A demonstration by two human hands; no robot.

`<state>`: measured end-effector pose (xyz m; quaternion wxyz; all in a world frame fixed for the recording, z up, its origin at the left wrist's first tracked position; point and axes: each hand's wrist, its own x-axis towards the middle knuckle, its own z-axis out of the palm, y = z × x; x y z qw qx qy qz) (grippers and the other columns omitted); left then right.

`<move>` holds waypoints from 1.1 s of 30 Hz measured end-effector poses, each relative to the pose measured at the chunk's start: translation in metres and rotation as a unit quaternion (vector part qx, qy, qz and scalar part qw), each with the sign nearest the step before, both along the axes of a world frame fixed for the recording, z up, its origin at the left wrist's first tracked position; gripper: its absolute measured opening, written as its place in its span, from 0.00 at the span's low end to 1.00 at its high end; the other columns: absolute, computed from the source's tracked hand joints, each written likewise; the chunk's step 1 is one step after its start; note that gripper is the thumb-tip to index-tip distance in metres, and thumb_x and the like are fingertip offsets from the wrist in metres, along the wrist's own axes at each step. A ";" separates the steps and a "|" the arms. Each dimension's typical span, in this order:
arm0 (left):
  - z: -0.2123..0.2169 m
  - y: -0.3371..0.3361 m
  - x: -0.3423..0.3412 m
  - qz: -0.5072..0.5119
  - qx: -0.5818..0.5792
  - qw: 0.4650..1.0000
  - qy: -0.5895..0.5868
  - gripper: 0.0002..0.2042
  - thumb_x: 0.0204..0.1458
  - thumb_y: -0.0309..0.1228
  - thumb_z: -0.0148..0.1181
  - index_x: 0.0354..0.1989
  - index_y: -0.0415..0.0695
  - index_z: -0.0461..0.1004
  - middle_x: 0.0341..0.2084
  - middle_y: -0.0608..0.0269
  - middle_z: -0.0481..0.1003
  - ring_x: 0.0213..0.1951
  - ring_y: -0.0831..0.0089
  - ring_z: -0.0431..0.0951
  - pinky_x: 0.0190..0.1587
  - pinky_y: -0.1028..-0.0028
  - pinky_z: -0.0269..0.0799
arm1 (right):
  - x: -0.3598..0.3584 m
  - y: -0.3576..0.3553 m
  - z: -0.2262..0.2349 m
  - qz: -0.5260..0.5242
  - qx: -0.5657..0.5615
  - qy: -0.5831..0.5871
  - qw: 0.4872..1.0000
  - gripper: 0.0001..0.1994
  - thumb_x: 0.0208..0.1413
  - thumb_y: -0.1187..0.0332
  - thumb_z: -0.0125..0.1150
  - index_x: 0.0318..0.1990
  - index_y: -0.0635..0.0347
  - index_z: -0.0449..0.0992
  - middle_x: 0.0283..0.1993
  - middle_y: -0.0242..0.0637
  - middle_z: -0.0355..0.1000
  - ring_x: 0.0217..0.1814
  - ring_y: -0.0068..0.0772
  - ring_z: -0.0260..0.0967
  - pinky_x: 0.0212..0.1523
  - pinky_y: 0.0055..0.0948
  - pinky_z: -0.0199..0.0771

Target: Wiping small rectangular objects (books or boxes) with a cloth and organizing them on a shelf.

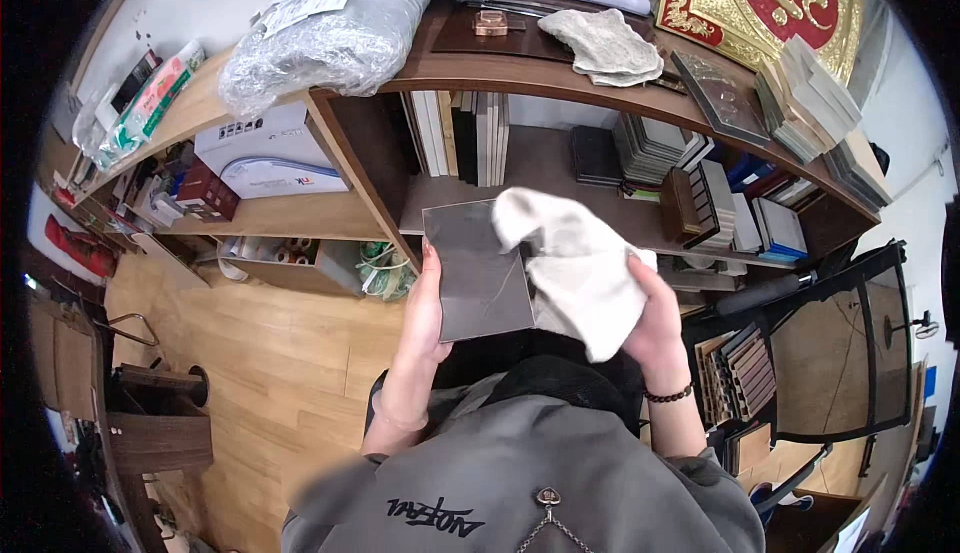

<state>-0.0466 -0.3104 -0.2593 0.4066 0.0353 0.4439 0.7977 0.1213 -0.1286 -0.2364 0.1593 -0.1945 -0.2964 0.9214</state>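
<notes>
My left hand (425, 303) grips the left edge of a flat dark grey tile sample (478, 271), held up in front of the shelf. My right hand (655, 318) holds a crumpled white cloth (575, 263) that lies over the tile's right side and hides that edge. A dark bead bracelet sits on my right wrist. My grey sweatshirt fills the lower middle of the view.
A wooden shelf unit (350, 143) stands ahead, holding upright boards (470, 138), stacks of tile samples (650, 148), boxes (265, 153) and a plastic-wrapped grey bundle (330, 38). A second cloth (610, 48) lies on top. A black metal rack (840, 353) stands at right.
</notes>
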 end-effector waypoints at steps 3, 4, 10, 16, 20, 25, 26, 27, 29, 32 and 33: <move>-0.001 -0.003 -0.003 0.051 -0.009 0.998 0.032 0.28 0.60 0.51 0.39 0.57 0.37 0.60 0.51 0.55 0.68 0.50 0.69 0.70 0.51 0.69 0.67 | 0.004 0.014 -0.009 -0.032 -0.078 0.081 0.993 0.25 0.62 0.59 0.41 0.60 0.69 0.57 0.62 0.50 0.58 0.65 0.48 0.55 0.65 0.46 0.51; -0.003 -0.003 -0.004 0.052 -0.010 0.998 0.031 0.28 0.60 0.51 0.39 0.57 0.37 0.60 0.51 0.55 0.68 0.50 0.69 0.70 0.51 0.69 0.67 | 0.006 0.015 -0.012 -0.051 -0.117 0.120 0.985 0.25 0.62 0.58 0.40 0.60 0.69 0.57 0.62 0.50 0.58 0.65 0.49 0.55 0.66 0.47 0.50; 0.002 0.001 -0.001 0.065 0.025 0.986 0.152 0.27 0.61 0.49 0.39 0.56 0.34 0.61 0.48 0.60 0.68 0.47 0.76 0.68 0.49 0.75 0.65 | 0.008 0.000 -0.023 0.062 -0.112 0.218 0.968 0.27 0.63 0.58 0.39 0.63 0.69 0.50 0.66 0.50 0.53 0.67 0.51 0.51 0.66 0.49 0.47; -0.003 0.016 0.029 0.069 -0.047 0.949 0.306 0.22 0.63 0.45 0.40 0.48 0.36 0.67 0.34 0.70 0.68 0.36 0.84 0.64 0.40 0.83 0.61 | -0.013 -0.054 -0.005 0.072 0.649 -0.038 0.757 0.30 0.61 0.63 0.46 0.65 0.67 0.44 0.66 0.50 0.52 0.69 0.52 0.47 0.65 0.41 0.50; 0.001 0.010 0.043 0.032 -0.045 0.915 0.399 0.17 0.63 0.42 0.40 0.39 0.38 0.67 0.27 0.76 0.62 0.30 0.86 0.58 0.35 0.85 0.56 | -0.033 -0.059 0.013 -0.108 0.712 -0.106 0.685 0.29 0.62 0.65 0.44 0.66 0.65 0.42 0.62 0.45 0.57 0.61 0.44 0.58 0.60 0.32 0.56; -0.002 0.010 0.044 0.038 0.006 0.941 0.335 0.16 0.63 0.39 0.40 0.40 0.37 0.67 0.28 0.75 0.63 0.31 0.86 0.60 0.35 0.84 0.58 | -0.025 -0.034 0.011 -0.034 0.594 -0.130 0.793 0.26 0.59 0.67 0.52 0.62 0.68 0.51 0.52 0.42 0.64 0.52 0.32 0.65 0.52 0.26 0.65; -0.005 0.011 0.042 0.035 0.023 0.949 0.311 0.16 0.63 0.39 0.41 0.41 0.37 0.67 0.28 0.75 0.63 0.31 0.86 0.60 0.35 0.84 0.58 | -0.025 -0.030 0.010 -0.030 0.562 -0.137 0.815 0.24 0.58 0.68 0.53 0.59 0.68 0.55 0.49 0.40 0.66 0.50 0.29 0.66 0.50 0.24 0.65; -0.008 0.011 0.041 0.033 0.041 0.956 0.287 0.16 0.63 0.39 0.41 0.42 0.37 0.67 0.28 0.75 0.64 0.31 0.86 0.60 0.35 0.84 0.58 | -0.024 -0.028 0.008 -0.026 0.528 -0.144 0.836 0.22 0.57 0.69 0.55 0.57 0.68 0.59 0.47 0.38 0.68 0.48 0.27 0.67 0.49 0.22 0.65; -0.015 0.010 0.040 0.031 0.036 0.957 0.287 0.16 0.63 0.39 0.42 0.44 0.37 0.67 0.30 0.74 0.66 0.33 0.86 0.62 0.37 0.84 0.59 | -0.022 -0.041 0.005 -0.033 0.499 -0.097 0.860 0.19 0.57 0.69 0.55 0.54 0.68 0.62 0.44 0.36 0.69 0.48 0.25 0.67 0.49 0.21 0.65; -0.019 0.009 0.038 0.026 0.028 0.958 0.285 0.17 0.62 0.39 0.43 0.48 0.36 0.66 0.34 0.71 0.69 0.36 0.85 0.65 0.41 0.83 0.61 | -0.019 -0.053 0.004 -0.049 0.436 -0.004 0.899 0.14 0.57 0.68 0.56 0.48 0.67 0.68 0.39 0.32 0.71 0.48 0.21 0.66 0.48 0.20 0.65; -0.019 0.009 0.037 0.007 0.040 0.955 0.293 0.17 0.61 0.38 0.45 0.49 0.36 0.66 0.36 0.69 0.70 0.38 0.84 0.66 0.42 0.83 0.62 | -0.018 -0.048 0.007 -0.014 0.466 -0.028 0.884 0.14 0.57 0.68 0.56 0.48 0.67 0.68 0.39 0.32 0.71 0.48 0.21 0.66 0.48 0.21 0.65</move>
